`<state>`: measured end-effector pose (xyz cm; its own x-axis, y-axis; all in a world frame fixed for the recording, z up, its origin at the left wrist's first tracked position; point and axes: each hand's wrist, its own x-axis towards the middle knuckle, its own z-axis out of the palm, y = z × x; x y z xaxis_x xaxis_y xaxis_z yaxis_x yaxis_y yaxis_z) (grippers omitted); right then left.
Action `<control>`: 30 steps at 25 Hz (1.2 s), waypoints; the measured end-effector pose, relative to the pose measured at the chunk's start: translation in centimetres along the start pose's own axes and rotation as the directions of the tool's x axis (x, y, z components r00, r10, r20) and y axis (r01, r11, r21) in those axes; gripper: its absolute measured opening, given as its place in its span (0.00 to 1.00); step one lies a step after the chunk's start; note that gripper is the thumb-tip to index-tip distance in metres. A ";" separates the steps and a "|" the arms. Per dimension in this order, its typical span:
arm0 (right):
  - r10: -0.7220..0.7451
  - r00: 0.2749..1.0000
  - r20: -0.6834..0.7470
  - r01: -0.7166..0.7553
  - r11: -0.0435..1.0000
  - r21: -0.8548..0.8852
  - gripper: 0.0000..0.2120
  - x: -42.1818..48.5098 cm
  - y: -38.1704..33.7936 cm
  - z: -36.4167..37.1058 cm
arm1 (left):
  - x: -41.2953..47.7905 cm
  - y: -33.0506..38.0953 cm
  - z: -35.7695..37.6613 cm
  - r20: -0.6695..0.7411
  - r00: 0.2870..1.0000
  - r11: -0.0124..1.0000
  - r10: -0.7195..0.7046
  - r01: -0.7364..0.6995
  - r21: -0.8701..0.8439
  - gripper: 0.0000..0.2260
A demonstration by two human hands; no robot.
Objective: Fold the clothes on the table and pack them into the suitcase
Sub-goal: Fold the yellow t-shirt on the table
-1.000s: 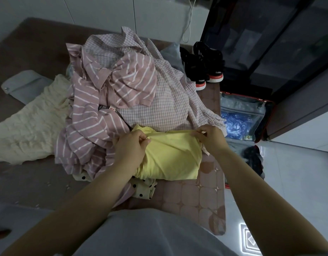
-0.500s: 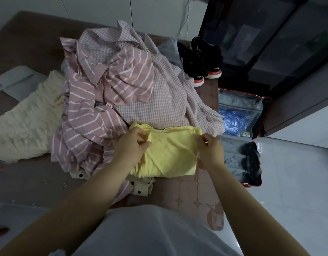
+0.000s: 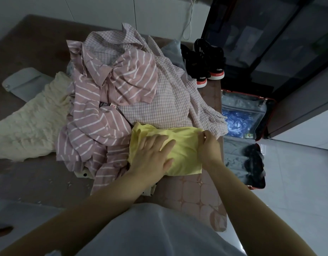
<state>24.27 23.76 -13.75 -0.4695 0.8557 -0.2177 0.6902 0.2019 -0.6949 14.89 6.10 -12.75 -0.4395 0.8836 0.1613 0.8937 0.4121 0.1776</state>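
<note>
Presently, the yellow garment (image 3: 185, 156) lies folded into a compact block on the near right part of the counter (image 3: 196, 193), its far edge against the heap of unfolded clothes. Your left hand (image 3: 154, 156) rests flat on its left half, palm down; that grip is wide, with the fingers straight and spread, pressing the cloth. Your right hand (image 3: 208, 148) is at the block's far right corner; its grip is narrow, with thumb and fingers pinching the yellow edge. Just left of the block, and touching it, lies the pink striped shirt (image 3: 96, 130), crumpled, with its collar up at the far side. Behind the block lies the pink checked shirt (image 3: 165, 106), spread loosely and partly under the striped one; one of its sleeves trails toward the counter's right edge. A white polka-dot cloth (image 3: 83, 174) shows beneath the near edge of the heap. Further left, a cream garment (image 3: 30, 130) is spread across the counter, and a grey pouch (image 3: 23, 82) lies beyond it. At the far right corner of the counter stands a pair of black sneakers (image 3: 205, 65). The suitcase (image 3: 233, 156) lies open on the floor just beside the counter's right edge. Its far half holds blue plastic (image 3: 237, 122), and its near half holds a dark item (image 3: 255, 163) that is too dim to identify.
</note>
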 end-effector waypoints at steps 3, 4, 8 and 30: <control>0.061 0.998 0.023 -0.059 0.997 -0.059 0.12 1.8 0.5 -0.6 | -0.1 -1.7 0.9 0.343 0.928 0.983 -0.145 0.097 0.155 0.34; 0.074 0.997 0.030 -0.073 0.996 -0.058 0.11 2.0 0.7 -0.6 | -0.3 -2.5 1.1 0.397 0.900 0.978 -0.178 0.117 0.174 0.36; -0.008 1.000 0.016 0.007 0.999 0.041 0.20 -1.5 0.8 -0.5 | -0.9 -2.9 0.3 0.378 0.916 0.983 -0.131 0.070 0.171 0.39; 0.260 0.866 0.426 -0.470 0.713 0.520 0.32 -5.1 3.7 -5.5 | -2.0 0.6 -0.2 0.300 0.834 0.532 -0.463 0.532 -0.659 0.34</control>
<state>32.27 22.81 -11.45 -0.4617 0.5909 -0.6616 0.4267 -0.5059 -0.7497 16.30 4.53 -12.78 -0.7530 0.6130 -0.2393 0.1816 0.5431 0.8198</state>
